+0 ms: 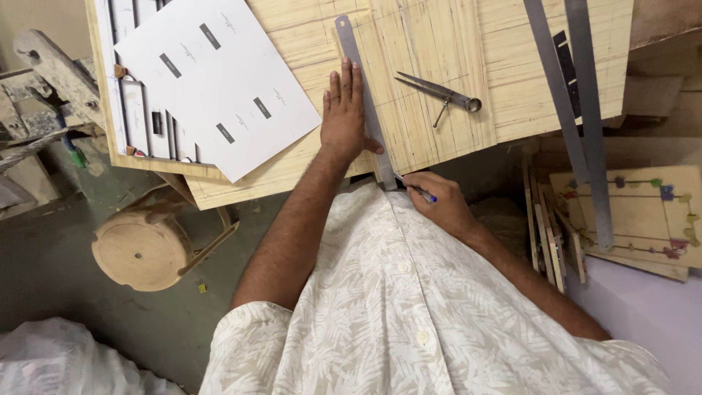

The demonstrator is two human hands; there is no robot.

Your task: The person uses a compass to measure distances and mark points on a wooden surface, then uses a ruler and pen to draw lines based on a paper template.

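My left hand (344,117) lies flat, fingers together, pressing a long steel ruler (360,80) onto a pale wooden board (453,44) marked with pencil lines. My right hand (439,203) is at the board's near edge, right beside the ruler's lower end, closed on a pen or pencil with a blue tip (420,192). A metal divider compass (439,93) rests on the board just right of the ruler.
A white printed sheet (212,80) covers the board's left part. Two long steel rulers (578,110) lie across the right. A small board with coloured marks (636,216) and wood strips (548,234) sit lower right. A round wooden stool (142,252) stands on the floor at left.
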